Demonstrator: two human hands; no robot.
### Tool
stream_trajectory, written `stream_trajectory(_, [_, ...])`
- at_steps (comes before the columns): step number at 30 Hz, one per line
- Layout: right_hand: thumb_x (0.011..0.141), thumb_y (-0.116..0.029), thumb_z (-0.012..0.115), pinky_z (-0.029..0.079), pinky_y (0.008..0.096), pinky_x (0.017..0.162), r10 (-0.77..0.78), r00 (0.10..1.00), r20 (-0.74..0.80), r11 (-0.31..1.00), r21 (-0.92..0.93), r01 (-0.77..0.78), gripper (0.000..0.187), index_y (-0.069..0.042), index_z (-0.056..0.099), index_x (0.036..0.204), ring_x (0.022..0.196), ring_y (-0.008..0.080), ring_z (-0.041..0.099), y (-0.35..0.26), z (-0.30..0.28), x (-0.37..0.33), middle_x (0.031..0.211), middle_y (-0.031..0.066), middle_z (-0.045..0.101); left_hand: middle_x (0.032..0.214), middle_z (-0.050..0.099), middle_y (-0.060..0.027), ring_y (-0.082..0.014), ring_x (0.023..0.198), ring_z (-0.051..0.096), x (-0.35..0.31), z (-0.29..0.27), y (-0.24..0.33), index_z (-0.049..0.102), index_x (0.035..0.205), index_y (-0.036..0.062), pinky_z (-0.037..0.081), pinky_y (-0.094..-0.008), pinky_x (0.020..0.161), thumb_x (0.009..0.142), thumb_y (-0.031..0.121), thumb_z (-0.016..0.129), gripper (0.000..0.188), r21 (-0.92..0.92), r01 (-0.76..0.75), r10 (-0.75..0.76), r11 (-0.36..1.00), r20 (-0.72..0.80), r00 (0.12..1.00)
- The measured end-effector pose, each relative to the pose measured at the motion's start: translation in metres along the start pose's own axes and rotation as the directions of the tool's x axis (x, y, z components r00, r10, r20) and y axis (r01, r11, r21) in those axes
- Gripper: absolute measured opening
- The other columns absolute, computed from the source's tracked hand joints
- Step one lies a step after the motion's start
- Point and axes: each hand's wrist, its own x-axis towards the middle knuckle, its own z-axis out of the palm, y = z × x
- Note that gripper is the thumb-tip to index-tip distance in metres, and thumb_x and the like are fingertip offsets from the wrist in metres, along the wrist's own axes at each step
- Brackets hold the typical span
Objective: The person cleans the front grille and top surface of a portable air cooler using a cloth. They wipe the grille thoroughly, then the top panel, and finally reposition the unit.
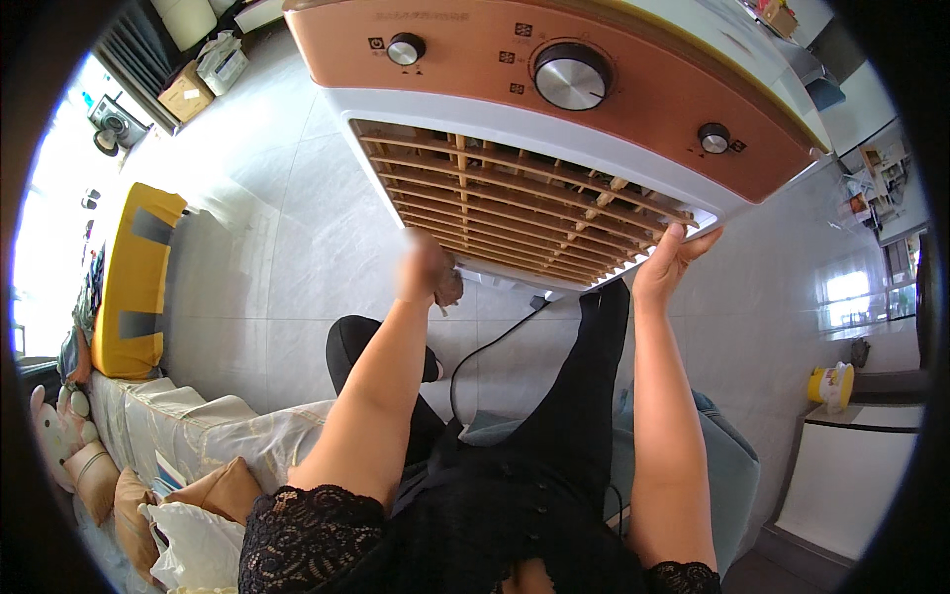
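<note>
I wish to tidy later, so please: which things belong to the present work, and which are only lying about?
Work in hand:
copper-fronted appliance
its slatted grille, touched by the right hand
dark thing at the left hand, unclear

Lying about:
cardboard box
brown cushions
stuffed toy
yellow tub

A home's living area, bright with daylight: a sofa under a pale patterned cover lines one side, strewn with tan cushions and a long-eared plush toy, above glossy grey floor tiles. A dark curtain hangs near an apparent front-loading washing machine.
</note>
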Motion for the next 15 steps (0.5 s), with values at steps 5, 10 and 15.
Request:
stream_trajectory(5, [0.099, -0.043, 0.041, 0.027, 0.0392, 0.11, 0.026, 0.999, -0.048, 0.998, 0.06, -0.023, 0.078, -0.01, -0.006, 0.151, 0.137, 0.0298, 0.031, 0.001, 0.001, -0.002, 0.15, 0.0216, 0.022, 0.075, 0.059, -0.0049, -0.0198, 0.065, 0.058, -0.048, 0.067, -0.028, 0.062, 0.09, 0.0042, 0.051, -0.0366, 0.062, 0.083, 0.026, 0.073, 0.025, -0.106, 0.205, -0.217, 0.973, -0.12, 0.969])
stream_trajectory(10, [0.099, -0.041, 0.039, 0.031, 0.0406, 0.108, -0.039, 0.999, 0.017, 0.999, 0.006, 0.039, 0.073, -0.012, -0.003, 0.151, 0.134, 0.0301, 0.034, -0.008, -0.001, 0.004, 0.149, 0.0213, 0.024, 0.076, 0.059, -0.0029, -0.0192, 0.066, 0.056, -0.005, 0.023, -0.021, 0.06, 0.084, 0.0079, 0.05, -0.0343, 0.065, 0.084, 0.029, 0.071, 0.023, -0.32, 0.005, 0.031, 0.947, 0.11, 0.993])
stream_trajectory(15, [0.099, -0.039, 0.04, 0.03, 0.0403, 0.108, -0.044, 0.999, 0.001, 0.999, 0.021, 0.044, 0.074, -0.009, -0.004, 0.151, 0.135, 0.0301, 0.033, -0.003, 0.002, -0.001, 0.15, 0.0223, 0.022, 0.092, 0.064, -0.0062, -0.0229, 0.086, 0.061, 0.02, 0.005, -0.024, 0.06, 0.098, 0.0074, 0.052, -0.0385, 0.079, 0.091, 0.03, 0.062, 0.024, -0.357, 0.126, -0.061, 0.926, 0.188, 0.98])
